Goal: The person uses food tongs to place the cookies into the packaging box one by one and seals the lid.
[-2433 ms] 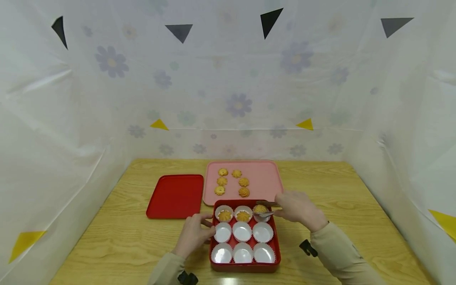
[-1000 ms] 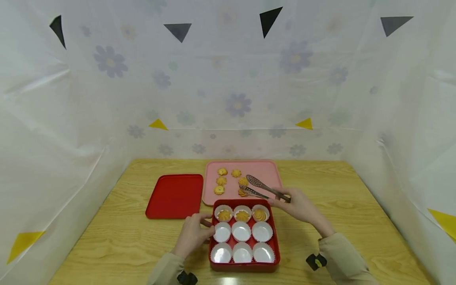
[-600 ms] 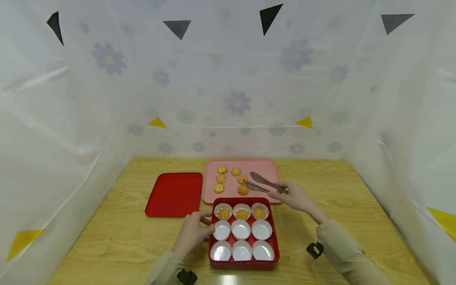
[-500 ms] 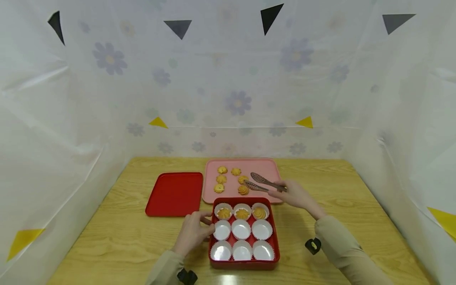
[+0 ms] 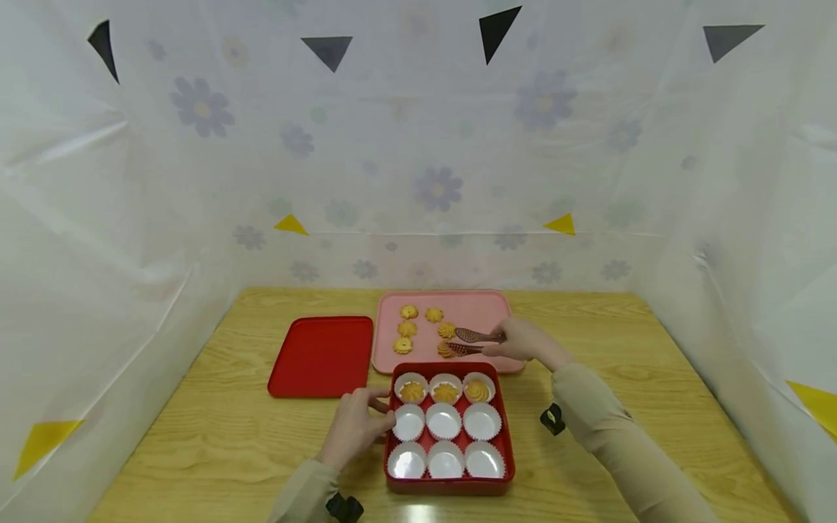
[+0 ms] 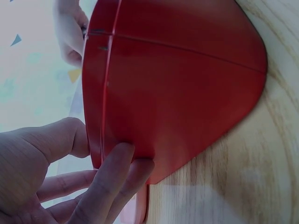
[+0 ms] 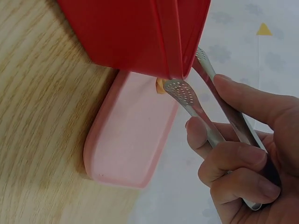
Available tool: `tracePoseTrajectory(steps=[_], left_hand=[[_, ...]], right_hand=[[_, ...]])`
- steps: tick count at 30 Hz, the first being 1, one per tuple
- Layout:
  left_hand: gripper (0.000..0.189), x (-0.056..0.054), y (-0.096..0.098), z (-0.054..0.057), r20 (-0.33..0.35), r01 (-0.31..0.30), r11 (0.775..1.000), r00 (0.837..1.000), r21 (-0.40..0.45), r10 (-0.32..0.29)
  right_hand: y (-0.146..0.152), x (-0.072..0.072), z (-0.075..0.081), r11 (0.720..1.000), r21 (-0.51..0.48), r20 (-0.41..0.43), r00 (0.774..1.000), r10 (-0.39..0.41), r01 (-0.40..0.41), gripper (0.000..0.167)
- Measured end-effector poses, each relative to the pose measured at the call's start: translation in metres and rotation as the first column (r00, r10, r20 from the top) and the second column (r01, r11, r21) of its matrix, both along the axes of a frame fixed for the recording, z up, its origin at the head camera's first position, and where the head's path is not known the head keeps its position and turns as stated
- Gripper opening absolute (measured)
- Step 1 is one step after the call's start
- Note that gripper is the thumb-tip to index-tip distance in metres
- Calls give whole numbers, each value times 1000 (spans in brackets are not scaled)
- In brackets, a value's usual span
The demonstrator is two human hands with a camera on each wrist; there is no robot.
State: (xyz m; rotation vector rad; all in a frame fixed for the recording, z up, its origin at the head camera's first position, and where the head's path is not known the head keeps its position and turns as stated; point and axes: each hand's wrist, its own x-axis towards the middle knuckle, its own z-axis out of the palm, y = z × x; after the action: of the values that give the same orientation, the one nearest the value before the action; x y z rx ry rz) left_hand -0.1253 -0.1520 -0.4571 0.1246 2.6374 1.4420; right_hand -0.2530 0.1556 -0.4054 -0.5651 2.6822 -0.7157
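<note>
My left hand (image 5: 356,427) pinches the left rim of a red box (image 5: 446,488), thumb at the rim and fingers against its outer wall (image 6: 187,102). White paper cups (image 5: 445,421) line the box in three rows. The far row holds a piped cookie (image 5: 412,393) in each cup. My right hand (image 5: 523,341) holds metal tongs (image 5: 477,336) over the pink tray (image 5: 480,309), their arms spread apart. One tong tip overlaps the nearest swirled cookie (image 5: 445,350); the other is beside the swirled cookie (image 5: 446,330) behind it. Contact cannot be told.
Several more cookies (image 5: 407,329) lie on the left part of the pink tray. A flat red tray (image 5: 322,357) lies left of it on the wooden table (image 5: 216,428). Flower-print sheeting (image 5: 418,145) encloses the back and sides.
The tongs released a swirled cookie into the far right cup, then moved back over the pink tray. Most recently they shifted slightly left and turned flatter. My left hand stayed on the box.
</note>
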Motion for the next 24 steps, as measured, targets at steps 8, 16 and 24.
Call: tracePoseTrajectory(steps=[8, 16, 24], left_hand=[[42, -1, 0, 1, -10, -3, 1000, 1000, -13, 3], [43, -1, -1, -2, -6, -2, 1000, 1000, -4, 2], [43, -1, -1, -2, -7, -5, 1000, 1000, -18, 5]], right_hand=[[-10, -7, -4, 999, 32, 17, 1000, 1, -2, 23], [-20, -7, -2, 999, 42, 16, 1000, -7, 6, 20], [-26, -7, -5, 998, 67, -2, 1000, -18, 19, 21]])
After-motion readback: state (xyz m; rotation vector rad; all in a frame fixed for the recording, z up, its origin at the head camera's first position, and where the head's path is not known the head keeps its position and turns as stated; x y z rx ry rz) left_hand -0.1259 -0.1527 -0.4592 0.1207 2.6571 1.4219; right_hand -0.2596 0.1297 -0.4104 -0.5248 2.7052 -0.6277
